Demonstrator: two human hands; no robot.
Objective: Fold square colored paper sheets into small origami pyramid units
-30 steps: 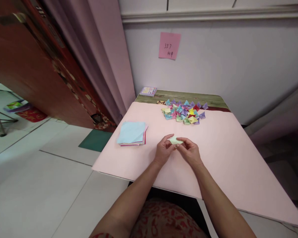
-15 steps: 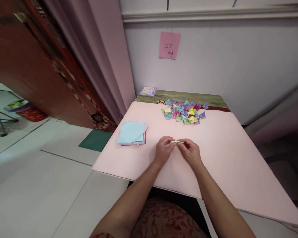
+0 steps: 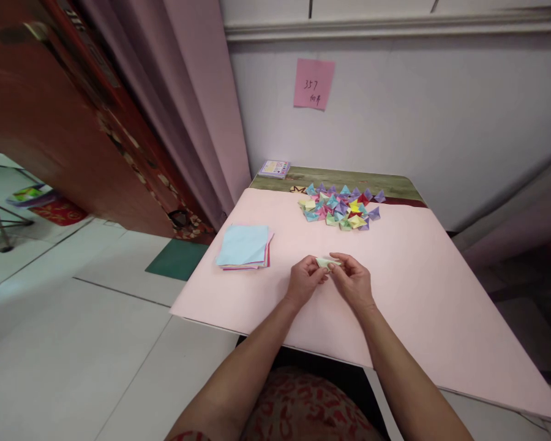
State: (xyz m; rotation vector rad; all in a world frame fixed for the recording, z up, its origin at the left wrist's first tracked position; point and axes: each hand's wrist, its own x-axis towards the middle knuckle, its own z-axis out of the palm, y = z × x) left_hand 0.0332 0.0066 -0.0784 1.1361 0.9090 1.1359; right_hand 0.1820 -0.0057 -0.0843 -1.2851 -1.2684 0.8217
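Between my two hands is a small piece of folded pale green paper (image 3: pixel 326 262), held just above the pink tabletop. My left hand (image 3: pixel 304 280) pinches its left end with thumb and fingers. On the other side, my right hand (image 3: pixel 352 280) grips the right part, its thumb pressed on the near face. Fingers cover some of the folds. Beyond my hands lies a pile of folded paper pieces (image 3: pixel 342 208) in purple, blue, pink, yellow, red and green. To the left of my left hand sits a stack of square paper sheets (image 3: pixel 244 245), light blue on top.
The pink-covered table (image 3: pixel 417 294) fills the middle. A small stack of printed packs (image 3: pixel 274 168) lies at its far left corner. A pink note (image 3: pixel 314 84) is stuck to the wall. A curtain (image 3: pixel 202 92) and a red-brown door (image 3: pixel 73 110) stand on the left.
The pale green paper has tilted, so more of its face shows now. My fingers have shifted around it, the left hand's lower fingers curling nearer. The pile and the sheet stack are unmoved.
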